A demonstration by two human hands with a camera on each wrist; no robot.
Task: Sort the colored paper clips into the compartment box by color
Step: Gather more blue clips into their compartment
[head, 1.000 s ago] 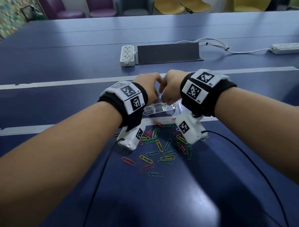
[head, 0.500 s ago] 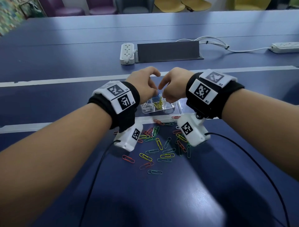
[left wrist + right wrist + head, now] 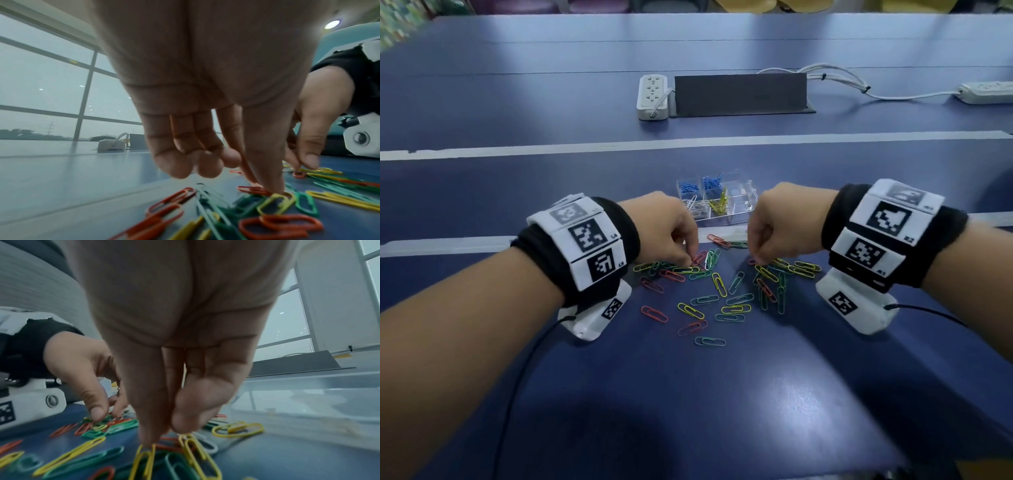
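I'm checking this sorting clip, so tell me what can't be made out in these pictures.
- Head view: both hands' fingertips, hidden behind the left hand and right hand.
- Right wrist view: compartment box contents, blurred.
- Both wrist views: whether either grip has closed on a yellow paper clip, hidden under the fingertips.

Red, yellow, green paper clips; perhaps teal too.

Bare table nearside; compartment box just beyond the scattered paper clips.
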